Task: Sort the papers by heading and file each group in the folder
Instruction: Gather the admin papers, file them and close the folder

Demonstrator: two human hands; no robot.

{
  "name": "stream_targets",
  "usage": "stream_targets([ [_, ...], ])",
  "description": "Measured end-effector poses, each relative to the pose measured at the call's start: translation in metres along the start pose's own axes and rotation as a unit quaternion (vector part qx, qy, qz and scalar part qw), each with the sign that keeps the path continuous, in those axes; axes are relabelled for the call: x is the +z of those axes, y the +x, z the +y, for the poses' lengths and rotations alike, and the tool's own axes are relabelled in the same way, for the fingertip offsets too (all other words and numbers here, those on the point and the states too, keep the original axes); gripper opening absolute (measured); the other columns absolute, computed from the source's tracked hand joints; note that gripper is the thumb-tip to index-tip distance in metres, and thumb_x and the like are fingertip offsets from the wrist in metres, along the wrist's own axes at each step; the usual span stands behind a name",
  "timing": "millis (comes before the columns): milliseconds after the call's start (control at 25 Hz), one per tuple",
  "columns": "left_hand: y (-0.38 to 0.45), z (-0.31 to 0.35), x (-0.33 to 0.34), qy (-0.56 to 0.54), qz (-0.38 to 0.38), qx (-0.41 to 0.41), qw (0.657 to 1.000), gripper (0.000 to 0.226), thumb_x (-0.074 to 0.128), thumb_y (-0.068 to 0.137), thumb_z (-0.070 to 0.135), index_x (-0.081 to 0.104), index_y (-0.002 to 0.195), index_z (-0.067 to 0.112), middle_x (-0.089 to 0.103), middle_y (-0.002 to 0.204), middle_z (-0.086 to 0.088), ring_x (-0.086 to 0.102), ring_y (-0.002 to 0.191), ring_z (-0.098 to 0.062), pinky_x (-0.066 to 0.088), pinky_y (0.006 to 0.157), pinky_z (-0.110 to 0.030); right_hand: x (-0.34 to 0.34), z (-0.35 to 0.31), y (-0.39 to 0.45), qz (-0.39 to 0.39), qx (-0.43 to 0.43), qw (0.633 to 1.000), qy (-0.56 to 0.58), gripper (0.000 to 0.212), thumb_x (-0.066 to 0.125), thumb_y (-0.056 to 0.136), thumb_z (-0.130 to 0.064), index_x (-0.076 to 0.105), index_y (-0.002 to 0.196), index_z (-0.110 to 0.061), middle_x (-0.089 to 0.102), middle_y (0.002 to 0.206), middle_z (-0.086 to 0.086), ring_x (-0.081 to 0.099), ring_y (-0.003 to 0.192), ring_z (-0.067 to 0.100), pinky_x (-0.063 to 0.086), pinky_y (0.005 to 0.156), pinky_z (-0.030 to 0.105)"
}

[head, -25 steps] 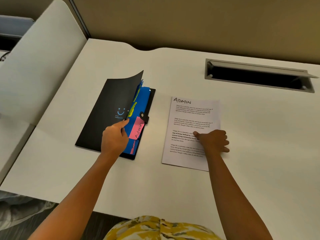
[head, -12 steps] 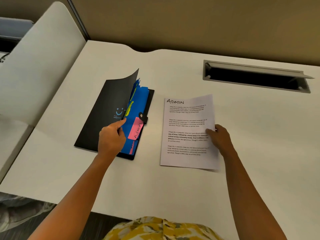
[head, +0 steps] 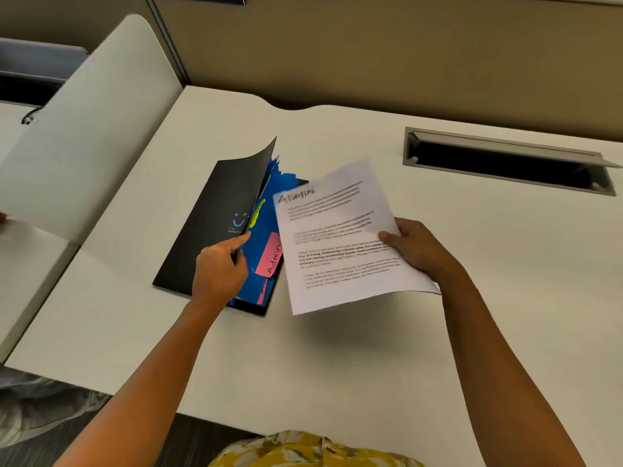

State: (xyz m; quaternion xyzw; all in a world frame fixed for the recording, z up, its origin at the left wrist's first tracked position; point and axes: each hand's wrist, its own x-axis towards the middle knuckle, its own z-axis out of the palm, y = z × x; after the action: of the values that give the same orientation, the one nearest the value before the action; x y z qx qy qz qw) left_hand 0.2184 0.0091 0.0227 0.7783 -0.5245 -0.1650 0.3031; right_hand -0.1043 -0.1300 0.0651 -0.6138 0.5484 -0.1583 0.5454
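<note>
A black folder lies on the white desk, its front cover lifted and curled. My left hand holds that cover up at its right edge, index finger stretched along it. Blue dividers show inside, with a yellow tab and a pink tab marked "Admin". My right hand grips the right edge of a white sheet headed "ADMIN". The sheet hangs tilted above the desk, and its left edge overlaps the folder's right side.
A grey cable slot with an open flap is set into the desk at the back right. A white curved partition rises along the left edge. A beige wall panel stands behind the desk. My yellow patterned clothing shows at the bottom.
My right hand slid to the sheet's right edge, gripped it, lifted it off the desk and carried it left toward the folder. My left hand kept the cover raised.
</note>
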Motion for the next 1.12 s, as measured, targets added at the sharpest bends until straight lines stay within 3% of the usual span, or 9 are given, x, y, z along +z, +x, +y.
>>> stream_targets([
  [160,-0.001,0.003,-0.005,-0.003,-0.013,0.001,1.0,0.039,0.059,0.094,0.011,0.057,0.133,0.016,0.07,0.108,-0.007,0.061,0.091,-0.013,0.053,0.061,-0.021,0.01,-0.022,0.02,-0.011,0.002,0.997,-0.081,0.025,0.052,0.099,-0.023,0.064,0.118,-0.013,0.069,0.109,0.005,0.066,0.084,0.018,0.049,0.068,0.028],
  [400,-0.002,0.005,-0.011,0.03,-0.029,0.006,0.999,0.041,0.061,0.092,0.012,0.059,0.131,0.02,0.072,0.103,-0.006,0.065,0.08,-0.018,0.047,0.056,-0.011,0.048,-0.041,0.04,0.095,-0.031,0.985,-0.139,0.031,0.048,0.099,-0.021,0.058,0.124,-0.005,0.062,0.123,0.014,0.06,0.108,0.032,0.043,0.08,0.03],
  [560,0.002,0.008,-0.018,0.044,-0.053,-0.011,0.998,0.038,0.059,0.093,0.013,0.059,0.13,0.023,0.072,0.104,-0.003,0.062,0.072,-0.017,0.043,0.053,-0.014,0.082,-0.038,0.032,0.149,-0.066,0.974,-0.159,0.026,0.043,0.1,-0.02,0.057,0.115,-0.004,0.065,0.113,0.013,0.062,0.099,0.031,0.045,0.075,0.031],
  [720,0.005,0.012,-0.022,0.054,-0.072,-0.019,0.996,0.037,0.059,0.094,0.02,0.058,0.131,0.026,0.071,0.108,-0.003,0.061,0.073,-0.018,0.054,0.06,-0.024,0.114,-0.037,0.016,0.187,-0.061,0.974,-0.109,0.023,0.041,0.102,-0.021,0.055,0.113,-0.008,0.066,0.109,0.01,0.062,0.085,0.023,0.042,0.067,0.026],
  [840,0.003,0.013,-0.017,0.049,-0.081,-0.01,0.995,0.038,0.058,0.094,0.024,0.057,0.132,0.027,0.07,0.111,-0.004,0.065,0.08,-0.018,0.055,0.062,-0.022,0.137,-0.039,0.007,0.19,-0.062,0.978,-0.062,0.022,0.039,0.102,-0.021,0.052,0.114,-0.008,0.065,0.112,0.01,0.054,0.08,0.015,0.041,0.062,0.022],
  [1120,-0.005,0.03,-0.006,0.05,-0.078,0.002,0.996,0.038,0.059,0.094,0.022,0.059,0.132,0.021,0.07,0.112,-0.007,0.069,0.09,-0.024,0.058,0.075,-0.03,0.18,-0.047,0.018,0.136,-0.035,0.99,0.005,0.029,0.039,0.103,-0.018,0.044,0.128,-0.005,0.06,0.125,0.015,0.061,0.109,0.031,0.043,0.079,0.026],
])
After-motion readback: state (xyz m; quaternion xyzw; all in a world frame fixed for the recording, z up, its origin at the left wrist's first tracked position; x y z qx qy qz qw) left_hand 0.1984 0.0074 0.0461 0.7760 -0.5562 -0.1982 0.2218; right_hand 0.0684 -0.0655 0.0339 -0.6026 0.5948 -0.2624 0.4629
